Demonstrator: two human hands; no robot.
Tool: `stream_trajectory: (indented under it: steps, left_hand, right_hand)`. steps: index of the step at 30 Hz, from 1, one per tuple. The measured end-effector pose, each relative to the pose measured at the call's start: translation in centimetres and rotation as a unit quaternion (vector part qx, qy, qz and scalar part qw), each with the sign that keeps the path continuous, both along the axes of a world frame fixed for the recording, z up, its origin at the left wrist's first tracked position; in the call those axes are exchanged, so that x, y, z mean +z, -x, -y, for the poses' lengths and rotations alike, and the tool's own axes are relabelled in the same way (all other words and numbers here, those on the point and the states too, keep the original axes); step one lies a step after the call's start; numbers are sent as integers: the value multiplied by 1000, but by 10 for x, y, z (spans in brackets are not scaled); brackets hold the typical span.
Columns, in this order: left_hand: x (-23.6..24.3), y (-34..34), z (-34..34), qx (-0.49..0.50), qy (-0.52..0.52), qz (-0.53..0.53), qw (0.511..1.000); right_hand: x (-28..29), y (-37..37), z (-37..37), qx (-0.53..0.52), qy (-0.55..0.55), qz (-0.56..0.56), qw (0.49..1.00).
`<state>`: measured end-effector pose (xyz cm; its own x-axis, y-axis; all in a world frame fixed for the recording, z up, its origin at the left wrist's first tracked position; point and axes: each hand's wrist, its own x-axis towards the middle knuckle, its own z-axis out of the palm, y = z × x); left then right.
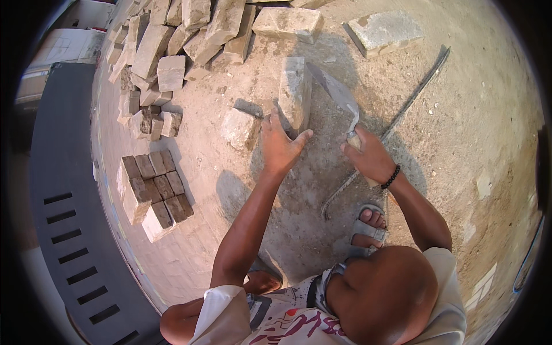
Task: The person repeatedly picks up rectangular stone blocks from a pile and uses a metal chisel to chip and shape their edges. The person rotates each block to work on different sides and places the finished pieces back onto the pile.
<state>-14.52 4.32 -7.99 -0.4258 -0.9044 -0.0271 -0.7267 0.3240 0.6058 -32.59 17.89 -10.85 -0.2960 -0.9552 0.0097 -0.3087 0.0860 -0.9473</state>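
My right hand (370, 155) is closed round the wooden handle of a trowel (338, 92). The blade points up and to the left, its tip beside the top of a long pale brick (295, 92). That brick lies lengthwise away from me on the sandy ground. At its near end is my left hand (282, 144), fingers spread and thumb out to the right; whether the fingertips touch the brick I cannot tell. Just left of this hand lies a broken brick piece (240, 127).
Loose bricks (152, 49) are heaped at the far left. A neat stack of small blocks (155, 187) stands nearer on the left, by a dark slotted panel (63, 172). Two slabs lie at the back, one a grey slab (385, 31). A thin rod (397, 121) crosses the ground at right.
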Motion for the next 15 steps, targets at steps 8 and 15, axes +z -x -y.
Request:
stream_trajectory:
  steps: [8,15]
  left_hand:
    - [0,-19,37,81,-84,-244,963]
    - [171,-51,62,-47,-170,149,973]
  right_hand:
    - [-10,3,-30,-17,-134,134,982]
    - [4,1,-54,9,-158,117,980]
